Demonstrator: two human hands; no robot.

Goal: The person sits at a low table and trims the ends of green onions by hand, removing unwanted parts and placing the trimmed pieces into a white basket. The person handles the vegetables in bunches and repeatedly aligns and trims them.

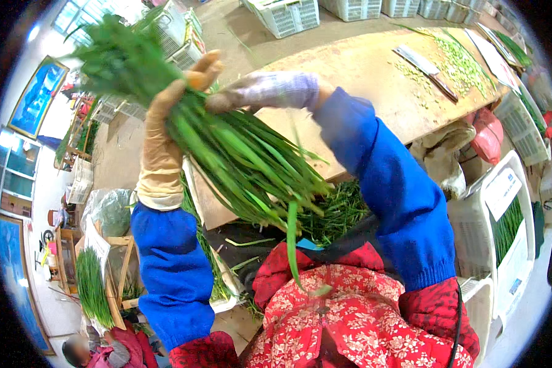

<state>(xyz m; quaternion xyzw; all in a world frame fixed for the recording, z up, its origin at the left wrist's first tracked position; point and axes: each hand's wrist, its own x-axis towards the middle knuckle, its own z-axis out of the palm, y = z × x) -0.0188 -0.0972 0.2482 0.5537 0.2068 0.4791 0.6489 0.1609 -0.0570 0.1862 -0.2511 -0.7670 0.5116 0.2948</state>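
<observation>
A large bunch of long green leafy stalks, like Chinese chives [225,147], slants across the view, raised above the table's near edge. My left hand [170,110], in a tan rubber glove, grips it from the left side near the upper part. From the right, my right hand [230,96], in a soiled light knit glove, presses against the bunch; its fingertips are blurred and partly hidden. One leaf hangs loose towards the floral apron. A cleaver [425,71] lies on the wooden table [349,60] beside chopped pale green pieces [460,57].
White plastic crates [290,18] stand beyond the table, and a crate of greens [506,221] is at the right. Loose trimmings [336,211] lie below the table edge. A wooden rack [119,271] holds chives at left, near another person [115,352].
</observation>
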